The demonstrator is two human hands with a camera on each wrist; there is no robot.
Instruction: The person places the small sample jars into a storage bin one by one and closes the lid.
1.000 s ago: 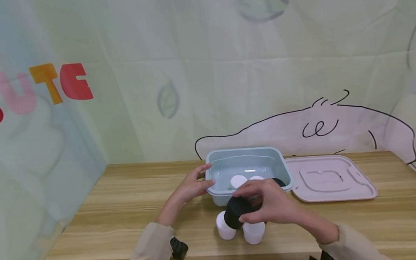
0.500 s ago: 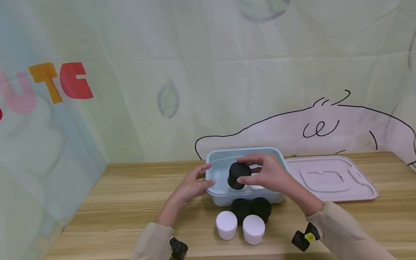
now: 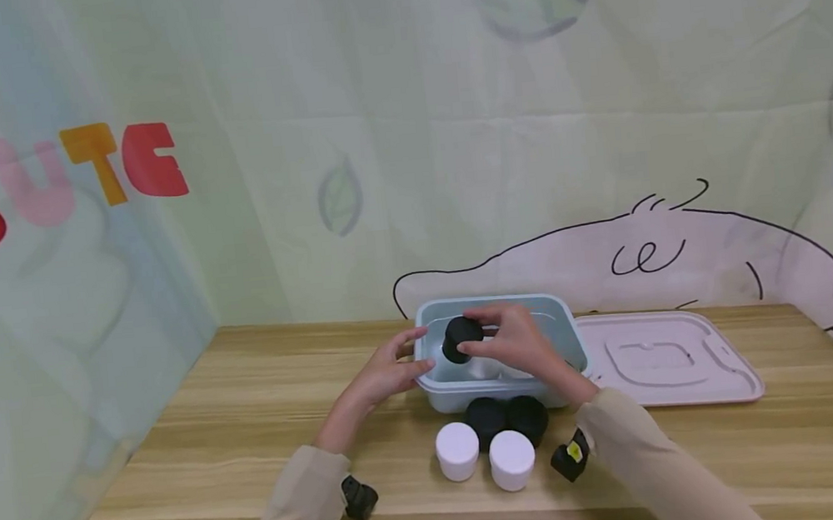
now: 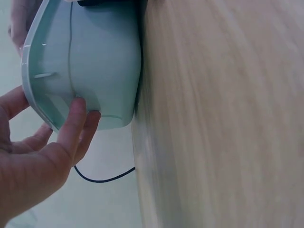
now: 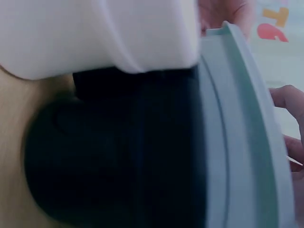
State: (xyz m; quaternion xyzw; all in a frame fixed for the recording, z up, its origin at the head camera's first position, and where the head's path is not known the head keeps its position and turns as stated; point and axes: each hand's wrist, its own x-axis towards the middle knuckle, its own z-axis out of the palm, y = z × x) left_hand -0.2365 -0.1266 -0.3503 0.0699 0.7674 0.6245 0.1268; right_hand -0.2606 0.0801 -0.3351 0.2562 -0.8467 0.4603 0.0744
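Observation:
My left hand (image 3: 386, 373) holds the left end of a light blue plastic bin (image 3: 460, 396), thumb and fingers at its rim; in the left wrist view, fingertips press against the bin's wall (image 4: 104, 61). Over the left part of the bin, my right hand (image 3: 518, 338) pinches a black lidded jar (image 3: 462, 339) between thumb and fingers. White jars (image 3: 483, 368) inside the bin are partly hidden by that hand. Two black jars (image 3: 527, 418) stand against the bin's front, with two white jars (image 3: 457, 450) nearer me. A black jar (image 5: 114, 156) fills much of the right wrist view.
A pale pink lid (image 3: 659, 358) lies flat on the wooden table (image 3: 252, 426) to the right of the bin. Behind the table hangs a printed cloth (image 3: 292, 222). A thin dark cable (image 4: 102, 181) shows in the left wrist view.
My right hand has carried the black jar from above the front jars, up and over the rim, to the bin's left part. The left hand has stayed at the bin's end.

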